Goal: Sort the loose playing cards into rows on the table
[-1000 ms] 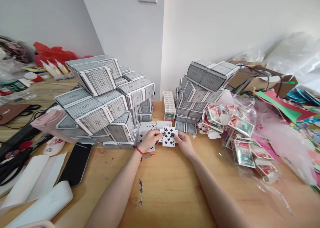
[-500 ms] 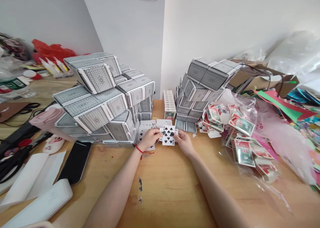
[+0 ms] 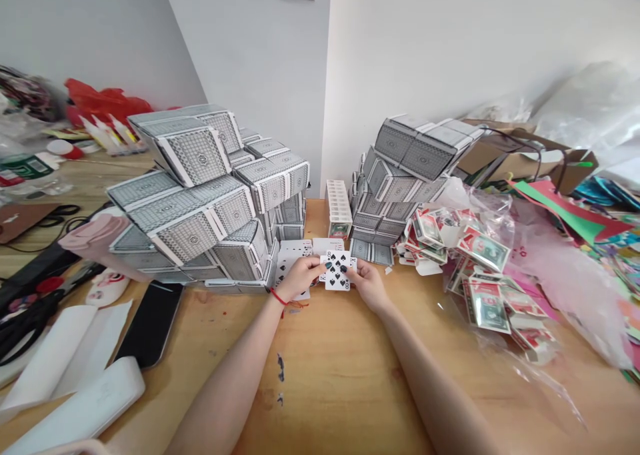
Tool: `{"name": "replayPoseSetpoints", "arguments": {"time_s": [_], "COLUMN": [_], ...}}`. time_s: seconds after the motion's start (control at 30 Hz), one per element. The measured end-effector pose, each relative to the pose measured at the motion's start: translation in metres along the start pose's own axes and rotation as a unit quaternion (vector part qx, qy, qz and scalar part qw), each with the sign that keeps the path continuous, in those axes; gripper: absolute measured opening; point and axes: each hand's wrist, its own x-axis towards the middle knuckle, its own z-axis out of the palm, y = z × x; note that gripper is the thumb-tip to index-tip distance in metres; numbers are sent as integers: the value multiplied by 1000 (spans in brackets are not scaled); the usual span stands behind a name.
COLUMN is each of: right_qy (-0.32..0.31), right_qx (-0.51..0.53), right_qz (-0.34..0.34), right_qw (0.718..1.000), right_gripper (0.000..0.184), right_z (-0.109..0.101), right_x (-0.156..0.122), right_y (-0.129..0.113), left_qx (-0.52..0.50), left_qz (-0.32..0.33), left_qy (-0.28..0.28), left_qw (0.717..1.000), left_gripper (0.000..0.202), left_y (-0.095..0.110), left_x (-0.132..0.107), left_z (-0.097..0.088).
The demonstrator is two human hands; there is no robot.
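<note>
An eight of spades playing card faces me above the middle of the table, with the edges of other cards showing behind it. My left hand, a red string round its wrist, pinches the left side of the card. On the right side, my right hand grips it with the thumb on its face. Several loose playing cards lie face up just behind my left hand, partly hidden by it. A further white card lies behind the held one.
Stacked grey card-patterned blocks rise at left and right. Between them stands a row of card boxes. Opened red-and-green card boxes lie at right on clear plastic. A black phone and scissors are at left.
Almost nothing differs. The held card has shifted very slightly to the right, and both hands keep their grip on it.
</note>
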Motion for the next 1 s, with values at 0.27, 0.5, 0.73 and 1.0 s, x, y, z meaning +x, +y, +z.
{"name": "replayPoseSetpoints", "arguments": {"time_s": [0.27, 0.5, 0.73, 1.0], "right_qy": [4, 11, 33, 42], "right_qx": [31, 33, -31, -73], "right_qz": [-5, -16, -50, -58], "right_qw": [999, 999, 998, 995], "right_gripper": [36, 34, 32, 31], "right_z": [-2, -3, -5, -7], "right_x": [1, 0, 2, 4], "right_y": [1, 2, 5, 12], "left_qx": [-251, -278, -257, -199], "left_qz": [-47, -55, -59, -48], "left_qy": [-21, -59, -47, 26], "left_qw": [967, 957, 964, 978], "left_gripper": [27, 26, 33, 27], "left_y": [-6, -2, -1, 3], "left_x": [0, -5, 0, 2], "left_z": [1, 0, 8, 17]}}
